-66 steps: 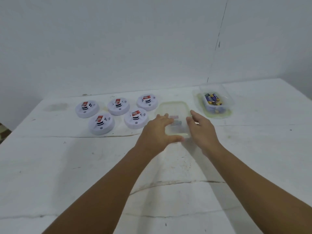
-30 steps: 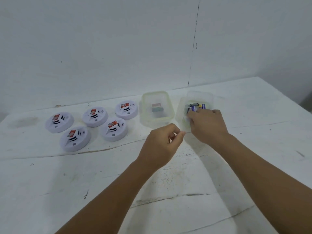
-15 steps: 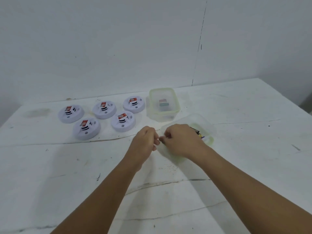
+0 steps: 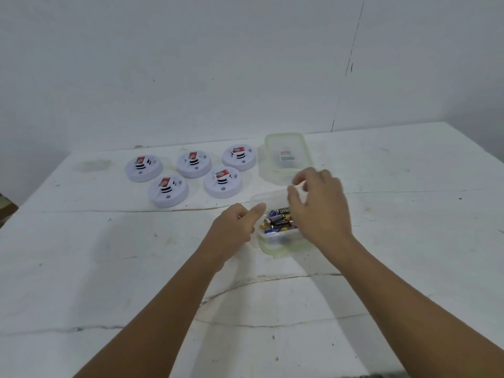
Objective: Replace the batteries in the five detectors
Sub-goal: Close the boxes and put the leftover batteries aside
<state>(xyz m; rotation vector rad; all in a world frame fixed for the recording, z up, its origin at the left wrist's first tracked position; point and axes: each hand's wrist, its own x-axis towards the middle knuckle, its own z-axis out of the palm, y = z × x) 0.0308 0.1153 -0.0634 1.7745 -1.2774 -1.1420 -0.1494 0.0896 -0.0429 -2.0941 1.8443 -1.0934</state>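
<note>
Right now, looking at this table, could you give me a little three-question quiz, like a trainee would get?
1. How many detectors lie on the table?
2. True or false: the container of batteries sits between the hands, left hand and right hand.
3. The far container holds: A) many batteries, B) one small block, C) a detector?

Key: 1. Five. 2. True. 3. B.

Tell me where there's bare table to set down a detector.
Bare table lies left of the left hand, in front of the detectors; more lies right of the battery box. It's crowded between detectors and far box.
</note>
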